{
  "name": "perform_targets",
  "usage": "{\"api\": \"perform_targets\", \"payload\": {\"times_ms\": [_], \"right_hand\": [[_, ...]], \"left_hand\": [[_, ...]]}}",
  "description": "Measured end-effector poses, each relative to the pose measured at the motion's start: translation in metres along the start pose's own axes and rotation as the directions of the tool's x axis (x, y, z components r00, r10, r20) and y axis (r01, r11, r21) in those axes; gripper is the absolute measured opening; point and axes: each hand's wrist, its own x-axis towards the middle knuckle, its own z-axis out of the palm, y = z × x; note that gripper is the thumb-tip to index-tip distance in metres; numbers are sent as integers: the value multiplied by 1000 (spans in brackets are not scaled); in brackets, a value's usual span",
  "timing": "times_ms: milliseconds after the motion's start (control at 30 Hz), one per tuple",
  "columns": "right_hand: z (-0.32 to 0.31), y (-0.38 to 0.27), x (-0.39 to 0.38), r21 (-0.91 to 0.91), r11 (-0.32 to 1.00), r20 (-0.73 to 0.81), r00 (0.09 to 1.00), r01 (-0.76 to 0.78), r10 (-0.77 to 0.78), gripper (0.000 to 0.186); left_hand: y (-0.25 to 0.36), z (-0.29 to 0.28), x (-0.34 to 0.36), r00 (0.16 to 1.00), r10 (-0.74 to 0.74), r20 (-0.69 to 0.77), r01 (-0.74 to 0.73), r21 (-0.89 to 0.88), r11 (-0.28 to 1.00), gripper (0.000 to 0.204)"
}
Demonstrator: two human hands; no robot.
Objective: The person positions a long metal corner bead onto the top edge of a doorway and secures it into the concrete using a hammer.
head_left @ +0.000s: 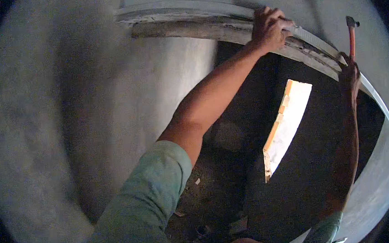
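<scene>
A long, pale, thin strip (314,41) runs along the upper edge of a rough wall opening, and its right part reaches out past the edge toward the right. My left hand (270,32) is closed over this strip near its middle, with the fingers curled onto the upper side. Farther right, my right hand (350,75) is closed around the lower handle of a hammer (352,40), which has an orange handle and a dark head pointing up. The same hand is against the strip; shadow hides most of its fingers.
Broken, rough masonry (187,28) lies exposed under the strip. A grey plastered wall (27,148) stands at the left. Beyond the dark opening is a bright gap (290,118) with an orange-lit edge. Debris (197,181) is scattered on the dark floor below.
</scene>
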Motion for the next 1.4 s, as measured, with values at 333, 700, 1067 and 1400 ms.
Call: {"api": "perform_targets", "payload": {"times_ms": [333,700,1067,1400], "right_hand": [[11,-4,-9,125,987,-74,991,-98,108,39],[11,-82,-32,-14,994,-123,987,-109,106,29],[-6,-68,-28,240,967,-145,982,-86,124,41],[-84,5,-42,-183,960,-361,923,-212,135,49]], "left_hand": [[-3,7,3,994,97,48,-100,51,994,28],[26,-30,0,991,-15,136,-15,218,976,37],[15,-7,5,995,33,98,-47,140,989,35],[27,-4,12,999,15,33,-19,138,990,36]]}}
